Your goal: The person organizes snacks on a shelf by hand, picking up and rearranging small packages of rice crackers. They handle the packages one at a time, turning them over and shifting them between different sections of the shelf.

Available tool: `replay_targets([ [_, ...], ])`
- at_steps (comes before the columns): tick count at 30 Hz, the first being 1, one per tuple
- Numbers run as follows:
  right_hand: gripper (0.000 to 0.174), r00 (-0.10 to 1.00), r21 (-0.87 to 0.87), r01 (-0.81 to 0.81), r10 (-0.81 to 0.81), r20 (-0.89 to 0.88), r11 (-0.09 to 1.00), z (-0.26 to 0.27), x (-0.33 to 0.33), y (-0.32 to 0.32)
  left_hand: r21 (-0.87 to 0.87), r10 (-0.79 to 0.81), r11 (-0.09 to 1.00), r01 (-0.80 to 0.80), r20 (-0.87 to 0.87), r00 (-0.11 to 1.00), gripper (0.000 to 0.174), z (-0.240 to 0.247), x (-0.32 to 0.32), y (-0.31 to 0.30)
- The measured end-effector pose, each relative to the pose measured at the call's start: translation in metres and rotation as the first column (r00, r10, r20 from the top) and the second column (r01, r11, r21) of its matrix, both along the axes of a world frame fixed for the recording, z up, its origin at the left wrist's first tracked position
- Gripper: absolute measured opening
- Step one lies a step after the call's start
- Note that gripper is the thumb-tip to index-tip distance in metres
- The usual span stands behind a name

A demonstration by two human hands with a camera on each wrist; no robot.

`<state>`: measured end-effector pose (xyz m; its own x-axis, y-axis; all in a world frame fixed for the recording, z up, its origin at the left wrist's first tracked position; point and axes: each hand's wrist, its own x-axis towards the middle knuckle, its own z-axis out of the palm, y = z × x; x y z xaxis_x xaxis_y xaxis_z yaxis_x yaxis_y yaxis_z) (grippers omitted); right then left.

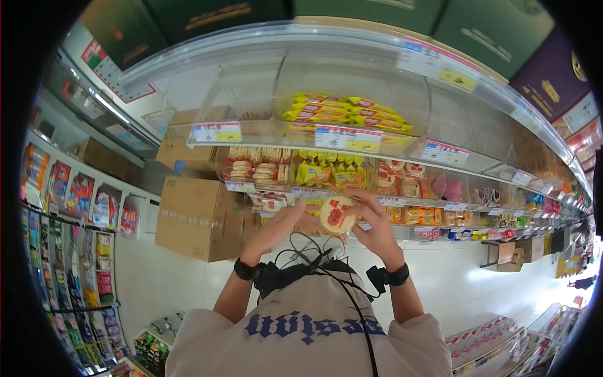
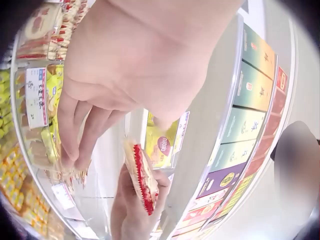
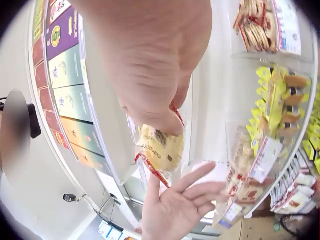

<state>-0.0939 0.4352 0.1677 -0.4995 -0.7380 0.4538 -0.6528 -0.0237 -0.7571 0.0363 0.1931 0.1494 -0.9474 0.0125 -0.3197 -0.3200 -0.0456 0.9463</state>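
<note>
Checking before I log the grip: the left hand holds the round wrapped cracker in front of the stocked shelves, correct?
Wrong hand: the head view shows the right hand holding the round wrapped cracker. It is in front of the stocked shelves.

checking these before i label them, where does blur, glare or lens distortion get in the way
Head view: fisheye curve bends the shelf, black corners, glare far right on the floor; left wrist view: hand large and soft, washed out; right wrist view: near hand blurred, packet print partly readable.
</note>
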Motion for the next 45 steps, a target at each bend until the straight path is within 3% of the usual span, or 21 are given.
replay_targets([
  [3,0.048,0.995,0.028,-0.064,0.062,0.078,0.998,-0.003,0.021,-0.021,0.109,-0.023,0.993,0.04,-0.149,0.989,0.045,-0.022,0.007,-0.005],
  [5,0.05,0.995,0.09,-0.058,0.05,0.09,0.994,-0.009,0.032,-0.029,0.291,0.014,0.956,0.029,-0.145,0.989,0.045,-0.002,0.008,0.005],
  [6,0.052,1.0,0.165,-0.021,0.024,-0.017,0.986,-0.005,0.033,-0.03,0.273,0.014,0.962,0.028,-0.153,0.988,0.051,-0.024,0.009,0.001],
  [9,0.052,0.966,0.227,0.232,-0.252,0.063,0.946,0.0,0.026,-0.024,0.206,0.128,0.974,-0.093,-0.162,0.979,0.048,-0.041,0.012,-0.002],
  [10,0.051,0.947,0.165,0.322,-0.319,-0.044,0.932,-0.014,0.011,-0.012,0.231,0.137,0.968,-0.099,-0.156,0.978,0.047,-0.038,0.012,-0.004],
  [11,0.05,0.914,0.153,0.399,-0.406,0.015,0.904,-0.027,-0.006,0.001,0.193,0.159,0.973,-0.127,-0.161,0.974,0.044,-0.035,0.014,-0.006],
  [14,0.037,0.808,0.241,0.533,-0.573,0.139,0.811,-0.091,-0.096,0.056,0.104,0.254,0.965,-0.24,-0.156,0.954,0.044,-0.026,0.02,-0.01],
  [17,0.037,0.754,0.657,0.561,-0.639,-0.153,0.504,-0.141,-0.169,0.074,0.045,0.303,0.953,-0.301,-0.224,0.926,0.05,-0.006,0.021,-0.006],
  [19,0.044,0.754,0.768,0.478,-0.647,-0.111,0.425,-0.152,-0.189,0.058,0.01,0.341,0.936,-0.351,-0.266,0.901,0.046,-0.007,0.021,-0.003],
  [21,0.048,0.75,0.79,0.439,-0.658,-0.059,0.429,-0.175,-0.197,0.045,-0.102,0.325,0.926,-0.364,-0.278,0.904,0.044,-0.011,0.017,-0.005],
  [23,0.051,0.751,0.733,0.457,-0.66,-0.014,0.504,-0.207,-0.208,0.039,-0.033,0.369,0.919,-0.394,-0.281,0.886,0.04,-0.005,0.013,0.002],
  [26,0.059,0.77,0.647,0.484,-0.637,0.003,0.589,-0.175,-0.192,0.034,0.028,0.425,0.898,-0.438,-0.306,0.852,0.037,-0.015,0.002,0.012],
  [29,0.069,0.771,0.658,0.518,-0.631,-0.083,0.546,-0.158,-0.189,0.042,-0.009,0.443,0.886,-0.464,-0.285,0.85,0.039,-0.016,-0.003,0.021],
  [30,0.069,0.723,0.552,0.584,-0.691,-0.021,0.594,-0.168,-0.19,0.05,-0.032,0.438,0.886,-0.463,-0.272,0.857,0.04,-0.013,-0.009,0.022],
  [33,0.069,0.742,0.412,0.598,-0.669,0.038,0.687,-0.136,-0.179,0.075,0.248,0.521,0.837,-0.487,-0.093,0.848,0.045,-0.017,-0.02,0.031],
  [34,0.062,0.693,0.379,0.676,-0.72,-0.036,0.632,-0.141,-0.178,0.079,0.266,0.541,0.818,-0.509,-0.056,0.839,0.048,-0.02,-0.025,0.033],
  [38,0.05,0.748,0.092,0.655,-0.661,0.055,0.75,-0.095,-0.15,0.097,0.282,0.487,0.832,-0.477,0.042,0.873,0.052,-0.025,-0.044,0.042],
  [41,0.046,0.785,0.008,0.513,-0.472,0.4,0.859,-0.061,-0.123,0.097,0.297,0.419,0.862,-0.41,0.035,0.907,0.054,-0.03,-0.059,0.049],
  [42,0.045,0.783,-0.027,0.379,-0.305,0.543,0.925,-0.034,-0.106,0.091,0.304,0.409,0.861,-0.407,0.059,0.91,0.053,-0.029,-0.064,0.054],
  [44,0.049,0.803,-0.209,0.208,-0.045,0.594,0.956,-0.04,-0.087,0.073,0.378,0.331,0.865,-0.33,0.065,0.941,0.055,-0.031,-0.073,0.063],
  [45,0.049,0.798,-0.141,0.186,-0.066,0.599,0.972,-0.039,-0.073,0.064,0.444,0.265,0.859,-0.257,0.045,0.963,0.056,-0.035,-0.077,0.067],
])
